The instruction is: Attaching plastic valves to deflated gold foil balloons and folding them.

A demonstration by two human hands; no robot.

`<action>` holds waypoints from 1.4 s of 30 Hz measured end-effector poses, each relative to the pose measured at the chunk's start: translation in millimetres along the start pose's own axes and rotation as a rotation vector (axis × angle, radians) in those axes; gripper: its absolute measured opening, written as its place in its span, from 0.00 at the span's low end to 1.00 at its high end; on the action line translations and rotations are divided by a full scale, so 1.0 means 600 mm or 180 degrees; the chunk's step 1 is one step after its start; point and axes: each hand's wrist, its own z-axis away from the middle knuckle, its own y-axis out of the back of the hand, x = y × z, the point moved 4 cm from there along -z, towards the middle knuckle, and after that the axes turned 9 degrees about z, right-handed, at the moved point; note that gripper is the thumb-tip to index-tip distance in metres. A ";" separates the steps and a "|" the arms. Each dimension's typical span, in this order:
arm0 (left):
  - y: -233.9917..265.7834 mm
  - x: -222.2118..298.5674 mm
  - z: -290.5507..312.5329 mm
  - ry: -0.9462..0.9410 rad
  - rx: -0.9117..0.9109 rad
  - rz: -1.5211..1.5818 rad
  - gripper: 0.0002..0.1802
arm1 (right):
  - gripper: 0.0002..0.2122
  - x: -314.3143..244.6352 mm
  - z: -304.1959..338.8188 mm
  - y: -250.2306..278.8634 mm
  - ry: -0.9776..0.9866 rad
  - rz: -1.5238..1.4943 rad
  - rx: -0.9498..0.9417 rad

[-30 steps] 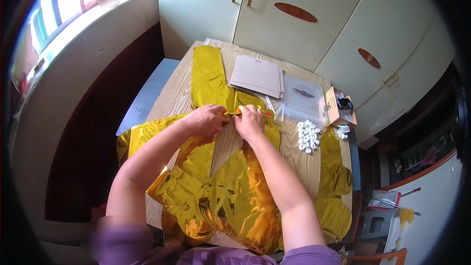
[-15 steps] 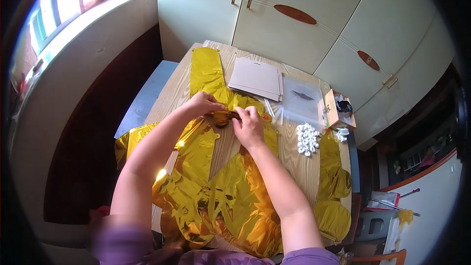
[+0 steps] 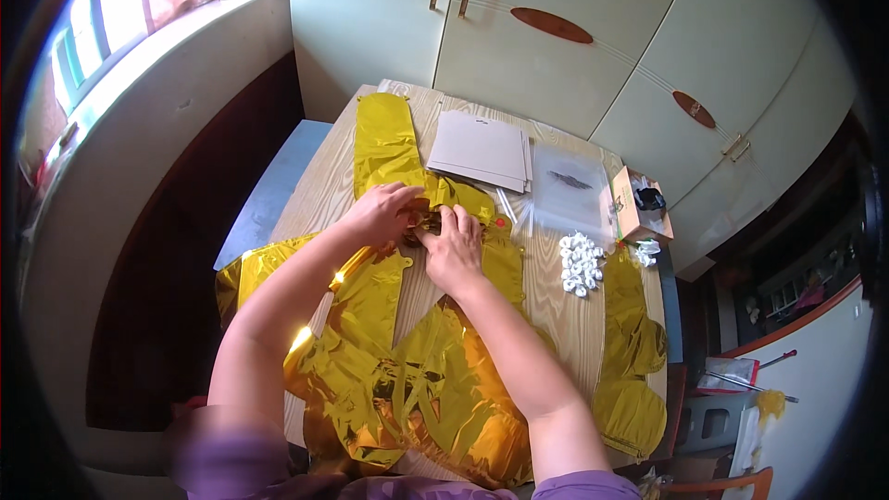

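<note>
Flat gold foil balloons (image 3: 384, 134) lie spread over the wooden table, some overlapping. At the middle, my left hand (image 3: 381, 213) is curled at the near edge of a crumpled, folded gold foil balloon (image 3: 428, 220), gripping it with thumb and fingers. From the right, my right hand (image 3: 454, 248) presses its fingers and thumb round the same fold. The two hands are close together and partly hide the foil between them. More shiny foil balloons (image 3: 407, 389) cover the table's near side, under my forearms.
Behind my hands lies a stack of grey-white cards (image 3: 477, 148), with a clear plastic bag (image 3: 567, 187) beside it. To the right are a heap of small white rolls (image 3: 581, 264), an open cardboard box (image 3: 641, 208) and another gold balloon (image 3: 632, 361). Cream cupboards (image 3: 537, 65) stand behind the table.
My right hand has moved slightly left and down, closer to my left hand. The foil between them is more bunched, and the fingers of my left hand have shifted over it.
</note>
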 end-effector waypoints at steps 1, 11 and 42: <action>-0.001 -0.008 0.000 0.0011 -0.0169 -0.0135 0.33 | 0.17 -0.002 0.000 0.001 -0.0043 -0.0011 -0.0047; -0.015 -0.017 0.010 -0.0001 0.0114 0.0054 0.23 | 0.22 0.012 0.000 -0.009 -0.0521 -0.0537 0.0184; 0.154 -0.144 -0.109 0.2125 0.2328 0.1696 0.11 | 0.35 0.000 -0.111 -0.013 -0.0650 -0.0290 -0.2163</action>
